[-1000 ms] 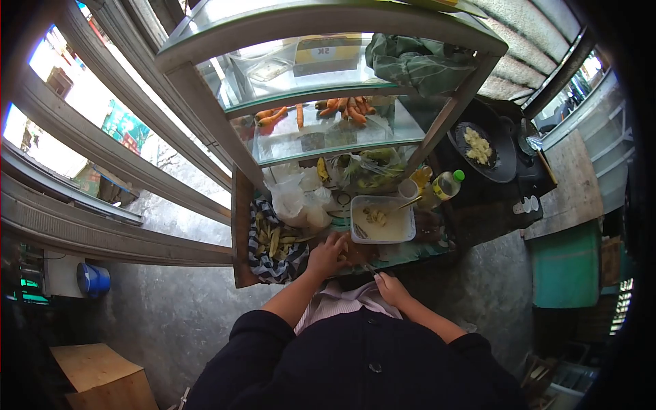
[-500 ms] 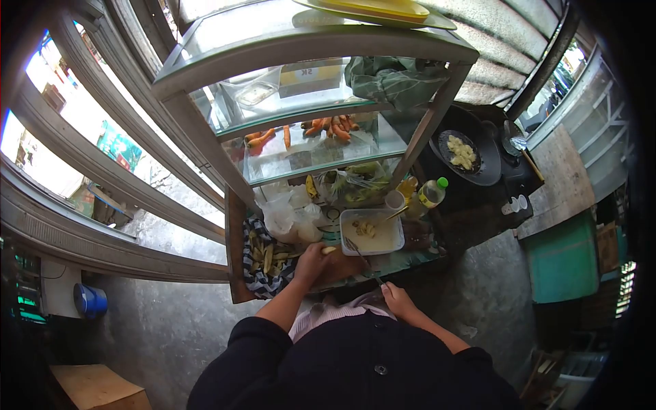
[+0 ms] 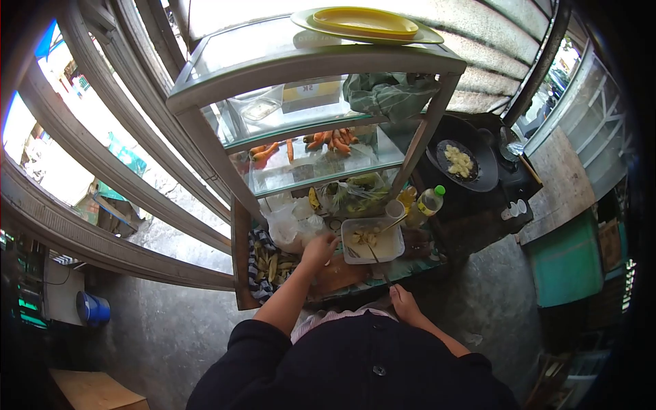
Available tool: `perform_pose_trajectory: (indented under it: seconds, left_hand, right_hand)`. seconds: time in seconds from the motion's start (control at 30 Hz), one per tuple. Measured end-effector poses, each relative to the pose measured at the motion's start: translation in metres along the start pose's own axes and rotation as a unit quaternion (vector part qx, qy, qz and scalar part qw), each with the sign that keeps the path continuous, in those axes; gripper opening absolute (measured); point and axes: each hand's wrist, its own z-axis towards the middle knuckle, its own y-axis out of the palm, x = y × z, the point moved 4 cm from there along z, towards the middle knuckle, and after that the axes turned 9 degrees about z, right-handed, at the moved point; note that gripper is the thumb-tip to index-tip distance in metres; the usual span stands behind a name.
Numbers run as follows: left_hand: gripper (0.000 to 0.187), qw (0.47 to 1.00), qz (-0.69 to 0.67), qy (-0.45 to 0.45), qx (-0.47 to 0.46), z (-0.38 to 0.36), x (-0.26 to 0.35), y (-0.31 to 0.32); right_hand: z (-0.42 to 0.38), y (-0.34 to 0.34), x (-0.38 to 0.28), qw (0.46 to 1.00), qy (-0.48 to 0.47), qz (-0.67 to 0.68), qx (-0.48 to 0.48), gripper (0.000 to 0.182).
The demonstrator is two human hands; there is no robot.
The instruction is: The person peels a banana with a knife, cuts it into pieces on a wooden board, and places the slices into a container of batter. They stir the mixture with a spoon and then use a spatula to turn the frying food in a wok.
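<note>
My left hand (image 3: 320, 249) reaches across a wooden cutting board (image 3: 339, 275) to the left rim of a white rectangular container (image 3: 395, 250) that holds pale batter and banana pieces. Its fingers are curled around what looks like a small pale banana piece. My right hand (image 3: 404, 303) rests at the counter's near edge, closed on the handle of a thin knife (image 3: 383, 272) that points towards the container. Left of the board, a striped cloth (image 3: 255, 260) carries peeled banana strips.
Plastic bags (image 3: 290, 224), a cup (image 3: 394, 208) and a green-capped oil bottle (image 3: 425, 203) stand behind the container. A glass cabinet (image 3: 307, 68) holds carrots (image 3: 329, 141). A black wok (image 3: 486, 164) with frying pieces sits to the right. A blue bucket (image 3: 91, 309) stands on the floor at left.
My left hand lifted off the cutting board with a banana piece and moved up and right to the container. My right hand with the knife drew back slightly towards me.
</note>
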Motion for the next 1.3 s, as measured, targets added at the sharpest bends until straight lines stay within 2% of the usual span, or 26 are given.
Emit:
perform_pose_trajectory:
  seconds: [0.03,0.1,0.33,0.4,0.43,0.5,0.63,0.7,0.73,0.8,0.93,1.0,1.03,1.1,1.13,1.17,1.2,1.23,1.3]
  left_hand:
    - [0.034,1.0,0.002,0.002,-0.002,-0.009,-0.013,0.007]
    - [0.026,0.991,0.117,0.07,0.001,-0.027,-0.029,0.023]
    - [0.019,0.979,0.176,0.098,-0.004,-0.029,-0.039,0.049]
    - [0.019,0.978,0.192,0.077,0.002,-0.033,-0.036,0.041]
    - [0.019,0.978,0.194,0.08,0.002,-0.035,-0.032,0.036]
    - [0.02,0.99,0.066,0.069,0.103,-0.039,-0.024,0.016]
    - [0.023,0.993,-0.018,0.042,0.108,-0.034,0.026,-0.012]
    - [0.023,0.978,-0.077,0.12,0.155,-0.026,0.053,-0.017]
    - [0.023,0.978,-0.074,0.118,0.155,-0.02,0.057,-0.013]
    - [0.031,0.994,-0.058,0.038,0.086,-0.007,0.055,0.0]
    - [0.04,0.987,-0.084,0.071,0.116,0.008,0.037,0.017]
    - [0.052,0.984,0.013,0.099,0.146,0.011,0.035,0.018]
    - [0.052,0.984,0.014,0.107,0.145,0.014,0.032,0.028]
    - [0.063,0.982,-0.057,-0.005,0.181,0.021,0.013,0.044]
    - [0.063,0.982,-0.056,0.004,0.183,0.026,0.006,0.054]
    - [0.062,0.952,-0.269,-0.144,0.031,0.032,-0.013,0.078]
    - [0.061,0.837,-0.453,-0.28,-0.128,0.033,-0.017,0.098]
    - [0.061,0.841,-0.449,-0.272,-0.131,0.033,-0.005,0.087]
    - [0.053,0.809,-0.464,-0.297,-0.205,0.024,0.016,0.074]
  right_hand:
    - [-0.001,0.0,0.004,1.0,0.001,0.002,0.003,0.033]
    - [-0.002,0.001,0.011,1.0,0.0,0.01,0.011,0.033]
    - [-0.008,0.002,0.013,0.998,-0.042,-0.043,0.034,0.031]
    - [-0.008,0.008,0.013,0.991,-0.051,-0.122,-0.024,0.028]
    - [-0.007,0.009,0.014,0.991,-0.051,-0.12,-0.021,0.028]
    - [-0.001,0.018,0.02,0.98,-0.026,-0.174,-0.097,0.029]
    - [0.019,0.04,0.023,0.97,-0.078,-0.198,-0.115,0.031]
    - [0.034,0.059,0.013,0.97,-0.088,-0.18,-0.137,0.041]
    - [0.042,0.071,0.013,0.97,-0.089,-0.177,-0.138,0.041]
    - [0.058,0.091,0.008,0.975,-0.129,-0.132,-0.122,0.045]
    - [0.068,0.103,0.0,0.971,-0.118,-0.15,-0.141,0.048]
    - [0.066,0.1,-0.002,0.967,-0.126,-0.186,-0.123,0.047]
    - [0.064,0.096,0.0,0.967,-0.127,-0.186,-0.116,0.047]
    - [0.06,0.081,0.006,0.972,-0.111,-0.19,-0.082,0.044]
    - [0.057,0.071,0.007,0.972,-0.114,-0.191,-0.074,0.044]
    - [0.052,0.061,0.009,0.967,-0.109,-0.217,-0.082,0.044]
    - [0.049,0.052,0.012,0.961,-0.102,-0.242,-0.09,0.043]
    - [0.047,0.044,0.015,0.962,-0.102,-0.241,-0.08,0.043]
    - [0.044,0.029,0.021,0.956,-0.107,-0.26,-0.087,0.044]
